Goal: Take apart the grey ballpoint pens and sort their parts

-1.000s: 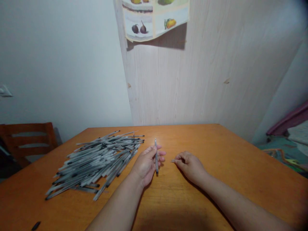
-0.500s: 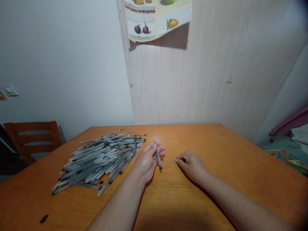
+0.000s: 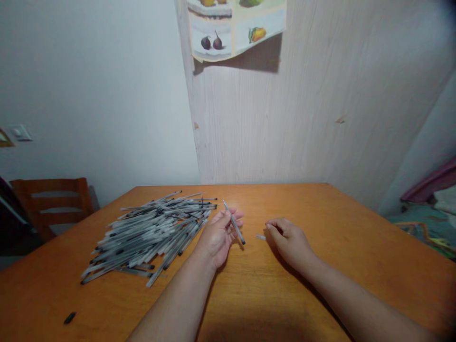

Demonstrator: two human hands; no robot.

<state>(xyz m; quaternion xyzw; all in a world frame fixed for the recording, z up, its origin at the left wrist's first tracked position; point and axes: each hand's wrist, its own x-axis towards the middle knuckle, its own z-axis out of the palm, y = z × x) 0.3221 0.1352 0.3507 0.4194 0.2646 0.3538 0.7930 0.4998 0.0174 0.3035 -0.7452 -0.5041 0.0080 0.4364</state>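
Note:
A slim clear pen [image 3: 237,228] lies across the fingers of my left hand [image 3: 219,237], pinned by the thumb. Its pointed tip faces up and away, and its black end slants down to the right. My right hand [image 3: 289,240] hovers low over the table with its fingers curled and thumb against them; nothing shows in it. Just left of those fingers, a small clear pen cap [image 3: 261,237] rests on the wood, apart from the hand. Beside my left hand spreads a loose pile of clear pens [image 3: 142,232] with dark ends.
Everything stands on an orange-brown wooden table [image 3: 242,294]. A small black piece [image 3: 70,318] lies near its front left. The table's far edge meets the wall, where a fruit poster [image 3: 237,35] hangs. A wooden chair [image 3: 53,202] is at the left.
My right hand has let go of the clear cap and drawn slightly up and to the right. In my left hand the pen has tilted, its black end swinging right and up.

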